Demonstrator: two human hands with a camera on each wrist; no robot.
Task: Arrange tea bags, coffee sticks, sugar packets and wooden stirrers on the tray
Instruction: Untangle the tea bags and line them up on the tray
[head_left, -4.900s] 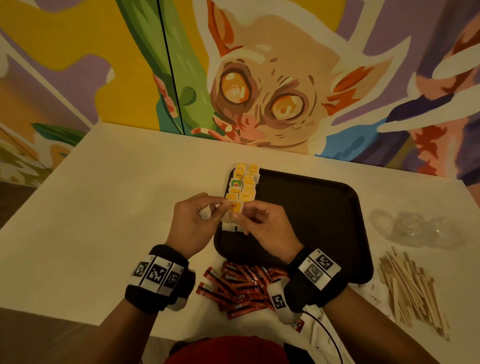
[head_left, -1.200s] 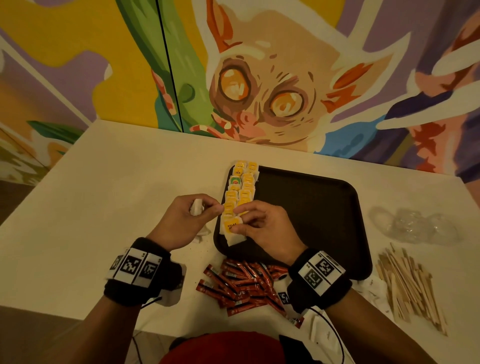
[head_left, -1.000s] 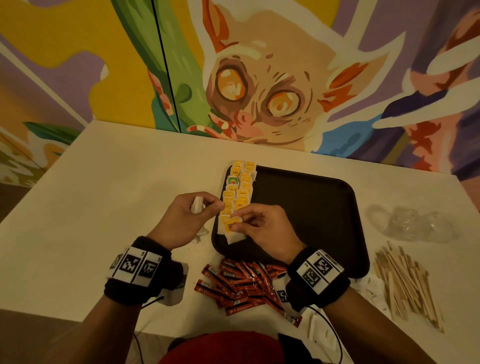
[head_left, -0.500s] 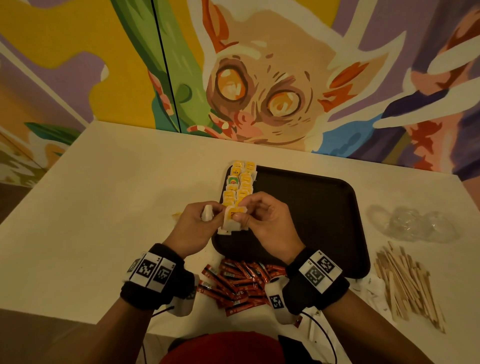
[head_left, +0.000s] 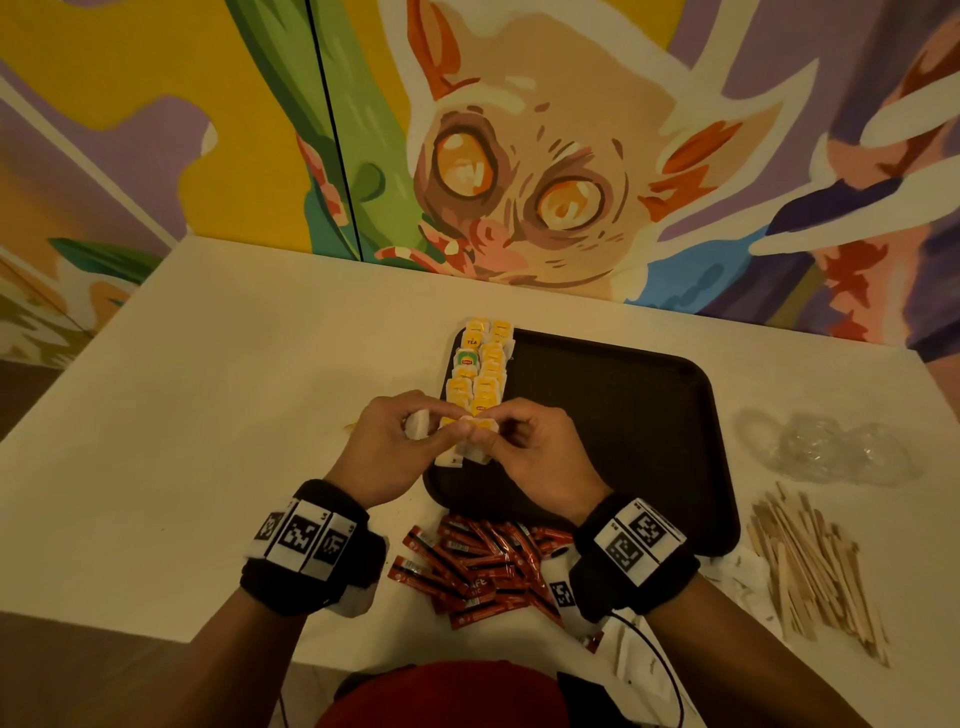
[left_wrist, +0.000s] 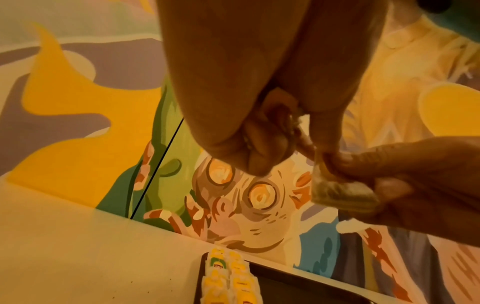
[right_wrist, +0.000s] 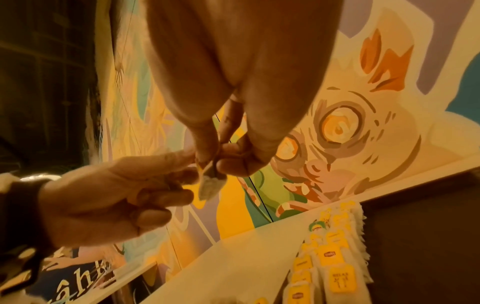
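Head view: both hands meet over the near left corner of the dark tray (head_left: 613, 415). The left hand (head_left: 389, 452) and right hand (head_left: 535, 452) have fingertips together, pinching one tea bag (head_left: 475, 452) between them; its white pouch hangs just below the pinch. The left hand also grips a small white wad (head_left: 418, 423) in its curled fingers. Just beyond the pinch, two rows of tea bags (head_left: 480, 364) with yellow tags run along the tray's left edge. Behind the wrists, toward the person, a heap of red coffee sticks (head_left: 483, 566) lies on the white table (head_left: 208, 415). Well to the right of the grip lie wooden stirrers (head_left: 815, 566), with crumpled clear plastic (head_left: 831, 449) beyond them. White sugar packets (head_left: 743, 577) lie between the sticks and the stirrers.

Left wrist view: the left hand (left_wrist: 246, 102) has its fingers curled in tight, thumb and forefinger pinching at the top of the tea bag (left_wrist: 340, 193). The right hand's fingers (left_wrist: 415, 185) come in from the right and clasp the pouch. Below the grip, the rows of tagged bags (left_wrist: 228, 277) sit on the tray's edge.

Right wrist view: the right hand (right_wrist: 233, 102) pinches the bag's top between thumb and fingertips; the pale pouch (right_wrist: 210, 187) dangles under the pinch. The left hand (right_wrist: 116, 195) reaches in from the left, forefinger touching the same spot, other fingers curled. Below and to the right, the yellow-tagged rows (right_wrist: 332, 257) lie on the tray (right_wrist: 415, 236).
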